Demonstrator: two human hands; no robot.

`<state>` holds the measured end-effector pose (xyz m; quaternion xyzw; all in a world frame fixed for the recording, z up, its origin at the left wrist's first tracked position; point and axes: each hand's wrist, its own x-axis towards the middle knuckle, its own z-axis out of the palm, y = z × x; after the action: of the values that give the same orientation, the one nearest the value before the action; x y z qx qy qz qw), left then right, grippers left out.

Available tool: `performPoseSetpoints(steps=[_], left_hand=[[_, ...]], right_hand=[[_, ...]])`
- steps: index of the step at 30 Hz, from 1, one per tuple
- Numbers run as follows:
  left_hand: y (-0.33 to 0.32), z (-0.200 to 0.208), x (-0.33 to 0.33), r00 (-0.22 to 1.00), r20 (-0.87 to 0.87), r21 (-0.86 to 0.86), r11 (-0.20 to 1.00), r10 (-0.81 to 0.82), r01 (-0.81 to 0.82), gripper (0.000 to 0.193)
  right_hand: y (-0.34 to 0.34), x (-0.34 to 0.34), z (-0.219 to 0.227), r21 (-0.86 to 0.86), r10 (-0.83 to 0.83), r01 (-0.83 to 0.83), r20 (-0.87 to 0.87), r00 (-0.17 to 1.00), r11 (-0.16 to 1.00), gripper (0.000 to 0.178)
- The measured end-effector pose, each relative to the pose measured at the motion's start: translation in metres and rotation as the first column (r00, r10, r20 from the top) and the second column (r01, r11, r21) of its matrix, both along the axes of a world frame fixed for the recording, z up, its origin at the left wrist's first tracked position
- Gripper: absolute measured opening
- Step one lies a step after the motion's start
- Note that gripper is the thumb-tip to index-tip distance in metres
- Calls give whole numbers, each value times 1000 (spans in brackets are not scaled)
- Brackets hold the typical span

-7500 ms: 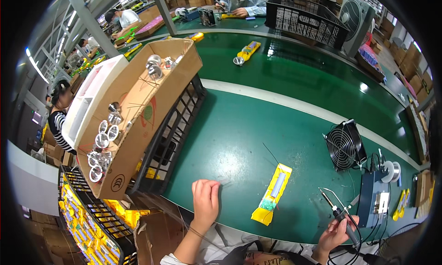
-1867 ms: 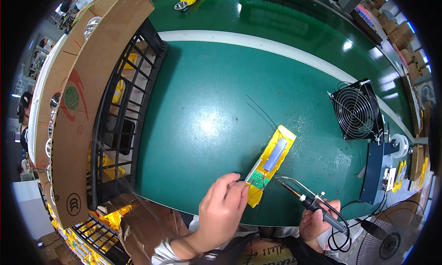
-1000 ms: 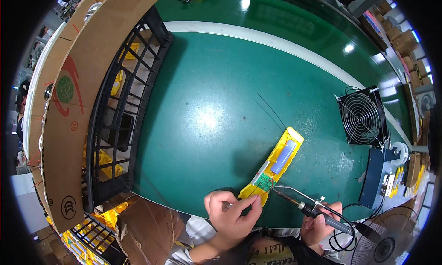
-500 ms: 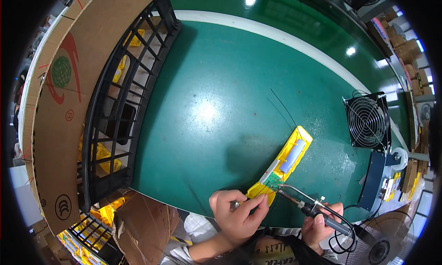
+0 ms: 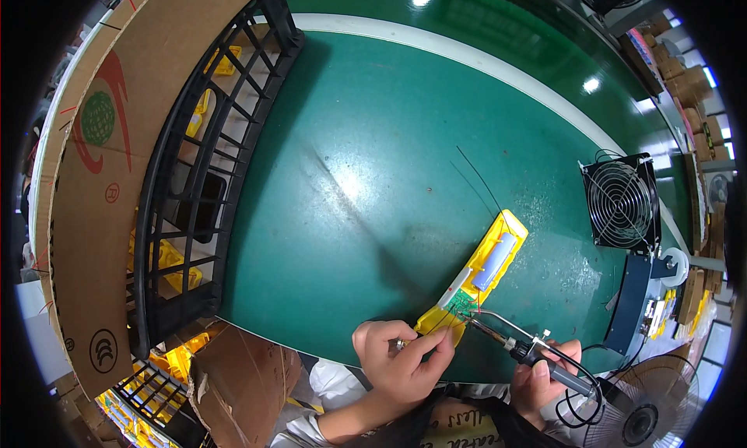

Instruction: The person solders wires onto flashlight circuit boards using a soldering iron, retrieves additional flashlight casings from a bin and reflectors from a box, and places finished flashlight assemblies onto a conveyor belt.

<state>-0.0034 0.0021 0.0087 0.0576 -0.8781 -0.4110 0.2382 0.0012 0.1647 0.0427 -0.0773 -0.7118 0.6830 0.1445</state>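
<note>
In the head view, the yellow casing lies slantwise on the tabletop, its lower end between the 2 hands. The left hand is at that lower end: thumb and forefinger are brought tip to tip over the yellow edge, near a thin dark wire; whether they pinch the wire is too small to tell. The right hand has its fingers wrapped around the grey handle of a soldering iron, which points left and up at the green circuit board in the casing. The iron's tip is at the board; contact cannot be told. Above the board sits 1 blue cylinder, and a long black wire sticks out past the casing's upper end.

The tabletop is green, with pale specks right of the casing. Along its right side stand a black fan, a dark blue box and a white spool. On the left are a black crate and a cardboard box. Beyond a pale strip runs a glossy green surface; at lower right is a round cage fan.
</note>
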Motion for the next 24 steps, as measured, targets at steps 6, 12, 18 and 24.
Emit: performPoseSetpoints(steps=[6, 12, 18, 24], left_hand=[[0, 2, -1, 1000, 0, -23, 1000, -13, 13, 22], [1, 0, 0, 1000, -2, -4, 1000, -7, 7, 21], [2, -3, 1, 1000, -9, 41, 999, -4, 4, 22], [3, -7, 3, 999, -10, 31, 999, -30, 30, 20]], right_hand=[[-4, 0, 3, -50, -56, 60, 62, 996, 997, 36], [2, 4, 1, -11, -57, 58, 60, 997, 998, 37], [3, 4, -2, -49, -90, 90, -9, 996, 995, 40], [5, 6, 0, -72, -64, 68, 60, 996, 995, 39]])
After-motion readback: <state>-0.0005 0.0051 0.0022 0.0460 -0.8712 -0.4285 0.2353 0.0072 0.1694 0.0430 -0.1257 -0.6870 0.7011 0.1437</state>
